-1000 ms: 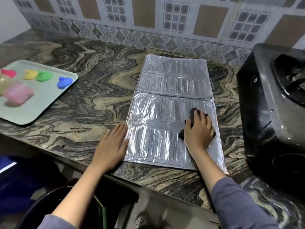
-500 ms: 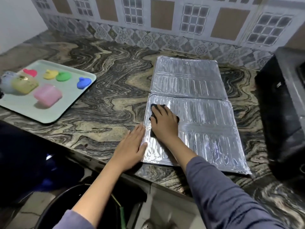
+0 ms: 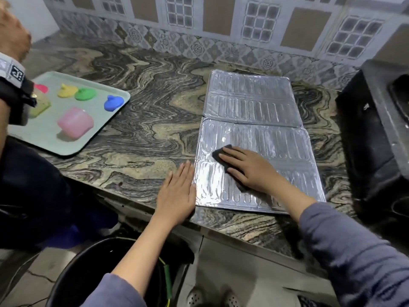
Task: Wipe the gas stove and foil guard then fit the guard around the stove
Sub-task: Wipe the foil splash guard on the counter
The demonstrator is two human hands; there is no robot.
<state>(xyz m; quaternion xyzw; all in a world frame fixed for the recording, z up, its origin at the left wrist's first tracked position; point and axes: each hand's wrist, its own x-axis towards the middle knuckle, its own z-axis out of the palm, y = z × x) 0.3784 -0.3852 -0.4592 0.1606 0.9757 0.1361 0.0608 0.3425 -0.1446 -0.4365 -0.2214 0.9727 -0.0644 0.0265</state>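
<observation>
The silver foil guard (image 3: 252,103) lies flat and folded open on the marble counter (image 3: 141,138), its two ribbed panels running away from me. My right hand (image 3: 247,169) presses a dark cloth (image 3: 219,152) flat on the near panel, towards its left side. My left hand (image 3: 177,193) rests palm down on the counter, fingers spread, its fingertips touching the guard's near left edge. The black gas stove (image 3: 376,140) stands at the right edge of the view, partly cut off.
A pale green tray (image 3: 44,134) at the left holds a pink cup (image 3: 75,122) and several coloured lids. Another person's arm with a tagged black band (image 3: 13,74) shows at the far left. A dark bucket (image 3: 93,273) sits below the counter edge. A tiled wall runs behind.
My right hand swept the cloth from the right part of the near panel to its left side, then came back slightly to the right. My left hand stayed at the guard's left edge.
</observation>
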